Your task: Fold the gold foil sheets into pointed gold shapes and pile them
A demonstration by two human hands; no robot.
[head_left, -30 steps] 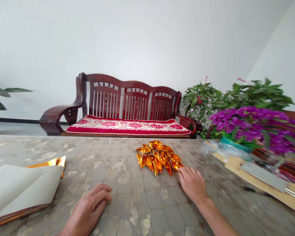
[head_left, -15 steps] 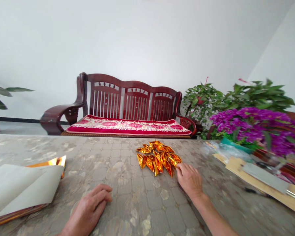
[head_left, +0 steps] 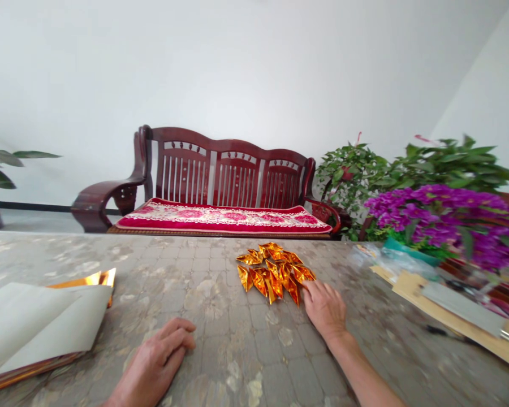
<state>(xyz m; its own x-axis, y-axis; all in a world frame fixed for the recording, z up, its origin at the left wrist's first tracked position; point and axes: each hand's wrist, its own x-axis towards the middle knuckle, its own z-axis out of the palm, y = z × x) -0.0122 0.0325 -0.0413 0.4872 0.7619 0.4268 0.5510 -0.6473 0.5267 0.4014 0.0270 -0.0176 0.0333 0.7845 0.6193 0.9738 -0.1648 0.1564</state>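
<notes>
A loose pile of folded gold foil pieces (head_left: 275, 272) lies near the middle of the mottled grey-beige tabletop (head_left: 220, 345). My right hand (head_left: 324, 310) rests flat against the pile's lower right edge, fingertips touching the foil and holding nothing I can see. My left hand (head_left: 156, 353) lies on the tabletop with loosely curled fingers, touching only the table. Left of it is a stack of white-backed paper (head_left: 38, 322), with gold foil sheets (head_left: 87, 281) showing at its far corner and coloured edges beneath.
A flat cardboard sheet (head_left: 449, 311) with a metal-edged ruler (head_left: 462, 308) and a plastic bag (head_left: 392, 263) lies at the table's right. Purple orchids (head_left: 443, 223) and green plants stand beyond it. Behind the table's far edge is a dark wooden bench (head_left: 233, 175) with a red cushion.
My right hand has moved slightly left and forward, pressing against the pile's edge. The foil pieces at that edge sit a little closer together. My left hand has not visibly moved.
</notes>
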